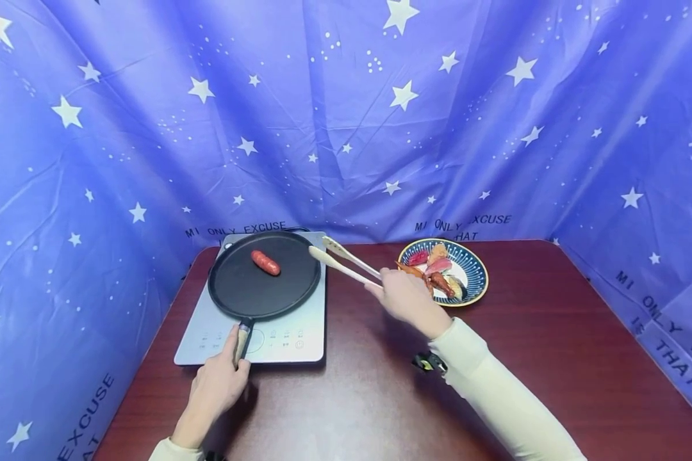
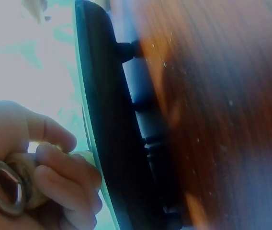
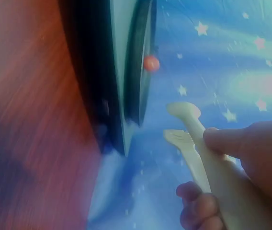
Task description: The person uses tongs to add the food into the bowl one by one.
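Sausage: the red sausage (image 1: 265, 262) lies on the dark flat pan (image 1: 259, 294), slightly right of and beyond the pan's middle, slanting from far left to near right.
Sausage and fingers: well apart from both hands; it lies beyond the left hand's fingers and to the left of the right hand's, with the tong tips between it and the latter.
Left hand: the left hand (image 1: 218, 381) grips the pan handle (image 1: 243, 339), fingers curled round it and index finger stretched along it; a metal ring (image 2: 11, 211) shows at the handle's end.
Right hand: the right hand (image 1: 409, 298) holds pale tongs (image 1: 346, 269), thumb on one arm and fingers curled round the other.
Tong tips: parted, with a gap between them, near the pan's right rim and pointing left.
Cooker: the pan stands on a silver cooktop (image 1: 196, 339) at the left of the reddish-brown bench (image 1: 380, 403).
Plate: a patterned plate (image 1: 477, 275) of mixed food sits on the far right, partly behind the right hand.
Backdrop: a blue star-printed curtain (image 1: 346, 96) hangs behind.
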Action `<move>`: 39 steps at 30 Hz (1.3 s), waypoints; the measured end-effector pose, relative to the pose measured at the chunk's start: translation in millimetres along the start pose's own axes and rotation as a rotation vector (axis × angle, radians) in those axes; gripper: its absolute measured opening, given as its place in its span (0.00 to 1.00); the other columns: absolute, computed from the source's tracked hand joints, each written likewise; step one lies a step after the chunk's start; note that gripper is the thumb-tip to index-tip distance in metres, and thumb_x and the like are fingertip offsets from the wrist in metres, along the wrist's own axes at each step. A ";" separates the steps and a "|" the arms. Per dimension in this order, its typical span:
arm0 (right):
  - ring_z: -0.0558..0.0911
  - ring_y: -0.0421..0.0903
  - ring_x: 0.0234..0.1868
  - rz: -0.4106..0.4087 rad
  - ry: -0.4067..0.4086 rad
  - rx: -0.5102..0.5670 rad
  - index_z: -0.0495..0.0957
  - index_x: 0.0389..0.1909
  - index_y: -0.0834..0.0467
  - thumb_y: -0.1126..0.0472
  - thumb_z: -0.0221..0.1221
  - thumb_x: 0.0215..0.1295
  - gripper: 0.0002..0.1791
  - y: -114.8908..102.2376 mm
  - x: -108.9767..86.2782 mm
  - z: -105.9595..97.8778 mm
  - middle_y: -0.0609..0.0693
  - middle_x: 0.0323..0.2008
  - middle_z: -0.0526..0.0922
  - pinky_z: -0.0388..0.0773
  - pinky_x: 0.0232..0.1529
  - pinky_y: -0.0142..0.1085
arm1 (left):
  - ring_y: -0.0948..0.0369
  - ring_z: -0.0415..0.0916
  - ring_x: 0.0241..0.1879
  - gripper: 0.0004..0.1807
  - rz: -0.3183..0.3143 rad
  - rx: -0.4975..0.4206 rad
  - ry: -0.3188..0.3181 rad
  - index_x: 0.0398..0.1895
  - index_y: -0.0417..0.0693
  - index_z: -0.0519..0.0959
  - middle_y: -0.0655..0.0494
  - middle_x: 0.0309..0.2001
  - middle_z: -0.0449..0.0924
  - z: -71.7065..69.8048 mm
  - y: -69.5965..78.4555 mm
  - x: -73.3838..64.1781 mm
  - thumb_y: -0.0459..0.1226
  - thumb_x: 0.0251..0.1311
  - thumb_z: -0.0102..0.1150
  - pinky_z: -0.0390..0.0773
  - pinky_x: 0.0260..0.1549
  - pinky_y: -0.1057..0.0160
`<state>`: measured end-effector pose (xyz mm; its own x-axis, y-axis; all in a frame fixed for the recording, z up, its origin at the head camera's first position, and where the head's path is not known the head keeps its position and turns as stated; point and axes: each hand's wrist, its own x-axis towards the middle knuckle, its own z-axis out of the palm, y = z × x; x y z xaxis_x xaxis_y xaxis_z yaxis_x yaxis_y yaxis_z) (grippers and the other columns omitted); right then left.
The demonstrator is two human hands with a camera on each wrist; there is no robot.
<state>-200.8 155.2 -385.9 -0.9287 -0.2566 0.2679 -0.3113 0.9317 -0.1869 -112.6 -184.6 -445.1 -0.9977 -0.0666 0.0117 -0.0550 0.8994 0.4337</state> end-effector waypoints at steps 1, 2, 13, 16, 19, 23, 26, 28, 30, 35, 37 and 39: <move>0.72 0.50 0.15 0.011 0.003 0.011 0.70 0.23 0.58 0.46 0.57 0.63 0.20 5.4 -2.8 -1.3 0.49 0.15 0.69 0.68 0.17 0.46 | 0.46 0.75 0.25 0.39 -0.003 0.000 -0.001 0.72 0.46 0.55 0.32 0.39 0.78 -0.1 -0.4 -0.1 0.38 0.52 0.49 0.70 0.23 0.46; 0.72 0.50 0.15 0.024 0.005 0.018 0.70 0.22 0.57 0.46 0.57 0.63 0.20 11.2 -5.8 -2.5 0.48 0.15 0.69 0.67 0.17 0.46 | 0.46 0.75 0.26 0.39 -0.004 0.001 -0.001 0.72 0.46 0.55 0.32 0.39 0.78 -0.2 -0.8 -0.1 0.38 0.52 0.49 0.70 0.23 0.46; 0.75 0.51 0.21 0.158 -0.051 0.086 0.75 0.31 0.60 0.45 0.58 0.61 0.19 56.7 -45.0 -9.7 0.49 0.18 0.70 0.68 0.21 0.48 | 0.45 0.76 0.27 0.39 -0.014 0.000 -0.012 0.72 0.47 0.55 0.33 0.39 0.79 1.6 -2.1 -2.2 0.39 0.54 0.49 0.70 0.23 0.45; 0.73 0.48 0.19 0.175 -0.051 0.101 0.72 0.25 0.56 0.45 0.58 0.61 0.18 63.7 -54.2 -10.0 0.47 0.16 0.68 0.65 0.19 0.45 | 0.44 0.76 0.27 0.38 -0.014 0.002 -0.008 0.72 0.48 0.55 0.33 0.38 0.79 2.2 -2.7 -2.3 0.39 0.54 0.50 0.70 0.23 0.45; 0.74 0.49 0.20 0.210 -0.048 0.112 0.71 0.23 0.54 0.44 0.56 0.63 0.18 71.2 -60.8 -11.4 0.48 0.16 0.69 0.65 0.19 0.44 | 0.44 0.76 0.27 0.38 -0.006 0.006 0.006 0.72 0.49 0.55 0.33 0.37 0.79 2.4 -2.6 -1.1 0.39 0.54 0.49 0.70 0.23 0.46; 0.79 0.58 0.27 0.241 -0.046 0.117 0.75 0.31 0.58 0.46 0.51 0.67 0.19 81.7 -68.3 -14.4 0.55 0.23 0.77 0.69 0.23 0.52 | 0.44 0.77 0.28 0.38 -0.001 0.011 0.017 0.72 0.48 0.56 0.33 0.38 0.79 2.2 -2.0 0.4 0.39 0.54 0.50 0.71 0.24 0.45; 0.80 0.63 0.34 0.258 -0.057 0.134 0.76 0.40 0.62 0.47 0.49 0.69 0.21 88.6 -73.9 -16.7 0.62 0.32 0.80 0.71 0.28 0.55 | 0.44 0.76 0.27 0.38 -0.002 0.017 0.020 0.72 0.48 0.56 0.33 0.38 0.79 1.7 -1.3 1.4 0.39 0.54 0.49 0.71 0.24 0.45; 0.80 0.62 0.34 0.274 -0.064 0.143 0.77 0.40 0.62 0.46 0.49 0.69 0.22 93.3 -77.3 -17.5 0.62 0.32 0.80 0.71 0.28 0.54 | 0.44 0.76 0.27 0.38 -0.005 0.021 0.019 0.72 0.48 0.56 0.33 0.38 0.79 1.1 -0.8 1.8 0.39 0.54 0.49 0.71 0.24 0.45; 0.80 0.59 0.30 0.287 -0.073 0.147 0.76 0.36 0.60 0.44 0.49 0.68 0.22 98.2 -80.3 -18.1 0.59 0.27 0.79 0.70 0.25 0.50 | 0.45 0.76 0.27 0.38 -0.008 0.022 0.017 0.72 0.48 0.56 0.33 0.39 0.79 0.6 -0.5 2.1 0.39 0.54 0.49 0.71 0.25 0.45; 0.73 0.49 0.21 0.317 -0.103 0.143 0.71 0.24 0.55 0.40 0.49 0.67 0.23 112.6 -86.3 -20.2 0.49 0.17 0.68 0.64 0.19 0.41 | 0.44 0.76 0.28 0.38 -0.010 0.015 0.013 0.72 0.48 0.56 0.33 0.40 0.79 0.4 0.1 1.5 0.39 0.54 0.49 0.71 0.25 0.45; 0.75 0.51 0.23 0.326 -0.108 0.144 0.73 0.27 0.56 0.38 0.49 0.66 0.24 118.5 -88.8 -21.5 0.50 0.19 0.71 0.65 0.20 0.43 | 0.44 0.77 0.29 0.38 -0.010 0.014 0.014 0.72 0.48 0.56 0.33 0.40 0.79 0.8 -0.1 1.0 0.39 0.53 0.49 0.71 0.25 0.45; 0.77 0.53 0.26 0.334 -0.118 0.145 0.75 0.32 0.57 0.36 0.49 0.65 0.27 124.7 -91.3 -23.0 0.52 0.20 0.73 0.67 0.21 0.45 | 0.44 0.76 0.28 0.38 -0.012 0.016 0.014 0.72 0.47 0.56 0.33 0.39 0.79 1.1 -0.3 0.5 0.39 0.53 0.49 0.71 0.25 0.45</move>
<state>-150.3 300.7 -411.9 -0.9980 0.0191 0.0609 -0.0055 0.9250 -0.3798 -113.2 -184.4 -446.2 -0.9963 -0.0840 0.0195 -0.0681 0.9051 0.4197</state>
